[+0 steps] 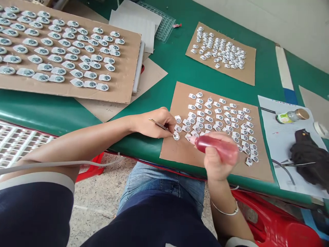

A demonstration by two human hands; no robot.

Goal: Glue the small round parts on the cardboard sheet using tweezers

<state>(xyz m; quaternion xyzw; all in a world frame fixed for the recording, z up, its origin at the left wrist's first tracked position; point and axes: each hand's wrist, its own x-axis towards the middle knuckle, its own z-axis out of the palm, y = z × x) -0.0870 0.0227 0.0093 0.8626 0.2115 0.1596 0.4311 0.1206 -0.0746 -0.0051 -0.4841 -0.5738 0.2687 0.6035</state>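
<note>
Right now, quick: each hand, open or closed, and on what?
Left hand: closed on the thin metal tweezers, tip down at a small round piece.
Right hand: closed around the red bottle.

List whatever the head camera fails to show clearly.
- Thumb-side grip of the left hand on the thin tool: head view, hidden by its fingers.
- Red bottle: head view, blurred, partly covered by the right hand.
- Large cardboard's far end: head view, cut by left edge.
- Jar lettering: head view, too small.
</note>
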